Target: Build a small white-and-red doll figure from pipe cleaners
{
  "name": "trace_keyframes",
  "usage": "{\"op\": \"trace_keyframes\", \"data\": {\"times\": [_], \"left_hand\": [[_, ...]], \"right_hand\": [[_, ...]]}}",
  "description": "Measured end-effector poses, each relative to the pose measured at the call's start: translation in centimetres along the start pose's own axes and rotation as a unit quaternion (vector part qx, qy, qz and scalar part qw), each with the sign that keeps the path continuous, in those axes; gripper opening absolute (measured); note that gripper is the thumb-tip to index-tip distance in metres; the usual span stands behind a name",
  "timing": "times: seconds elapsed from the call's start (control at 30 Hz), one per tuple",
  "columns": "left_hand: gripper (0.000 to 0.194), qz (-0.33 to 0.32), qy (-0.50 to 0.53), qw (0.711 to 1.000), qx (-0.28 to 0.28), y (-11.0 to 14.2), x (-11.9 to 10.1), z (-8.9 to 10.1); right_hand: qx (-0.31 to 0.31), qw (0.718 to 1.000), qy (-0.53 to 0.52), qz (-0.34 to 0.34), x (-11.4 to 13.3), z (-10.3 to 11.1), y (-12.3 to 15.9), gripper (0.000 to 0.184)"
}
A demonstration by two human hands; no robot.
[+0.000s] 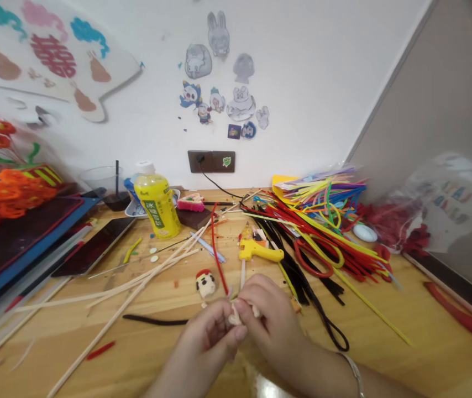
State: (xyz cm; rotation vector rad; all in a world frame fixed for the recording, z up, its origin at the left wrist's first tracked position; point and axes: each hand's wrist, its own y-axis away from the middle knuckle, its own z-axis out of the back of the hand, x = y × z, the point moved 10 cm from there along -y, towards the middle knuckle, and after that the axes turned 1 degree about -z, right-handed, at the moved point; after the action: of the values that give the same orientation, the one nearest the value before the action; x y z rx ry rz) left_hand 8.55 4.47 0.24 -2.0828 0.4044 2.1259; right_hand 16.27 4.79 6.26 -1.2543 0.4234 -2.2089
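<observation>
My left hand (pixel 208 334) and my right hand (pixel 266 314) meet low in the middle of the view, both pinching a small cream-coloured piece of soft clay (pixel 237 316). My fingers hide most of it. Just beyond my left hand, a little clay head with a red cap (pixel 205 284) lies on the wooden desk (pixel 74 326). A yellow hot glue gun (pixel 256 250) rests beyond my right hand, with a pale glue stick (pixel 242 275) near its tip. A black pipe cleaner (pixel 153 319) curves to the left of my hands.
A large heap of colourful pipe cleaners (pixel 323 221) covers the desk's right side. Long wooden sticks (pixel 128 287) cross the left. A yellow drink bottle (pixel 157 207) stands at the back, with a tablet (pixel 94 246) and orange pipe-cleaner flowers (pixel 12 190) further left.
</observation>
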Motion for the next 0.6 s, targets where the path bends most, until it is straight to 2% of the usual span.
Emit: {"op": "trace_keyframes", "data": {"times": [0.1,0.23,0.4,0.6], "left_hand": [[0.045,0.006,0.003,1.000,-0.010,0.0,-0.3,0.2],[0.044,-0.002,0.011,1.000,-0.006,0.0,-0.5,0.2],[0.038,-0.012,0.036,0.999,-0.010,0.2,-0.1,0.7],[0.032,-0.015,0.097,0.995,0.006,0.4,0.5,0.9]], "right_hand": [[0.015,0.999,-0.027,-0.023,-0.4,-0.3,-0.1,0.025],[0.022,1.000,-0.007,-0.001,0.1,-0.2,-0.2,0.024],[-0.005,1.000,-0.015,-0.023,-0.6,0.4,-0.3,0.023],[-0.034,0.998,-0.056,0.002,0.0,1.1,-0.1,0.020]]}}
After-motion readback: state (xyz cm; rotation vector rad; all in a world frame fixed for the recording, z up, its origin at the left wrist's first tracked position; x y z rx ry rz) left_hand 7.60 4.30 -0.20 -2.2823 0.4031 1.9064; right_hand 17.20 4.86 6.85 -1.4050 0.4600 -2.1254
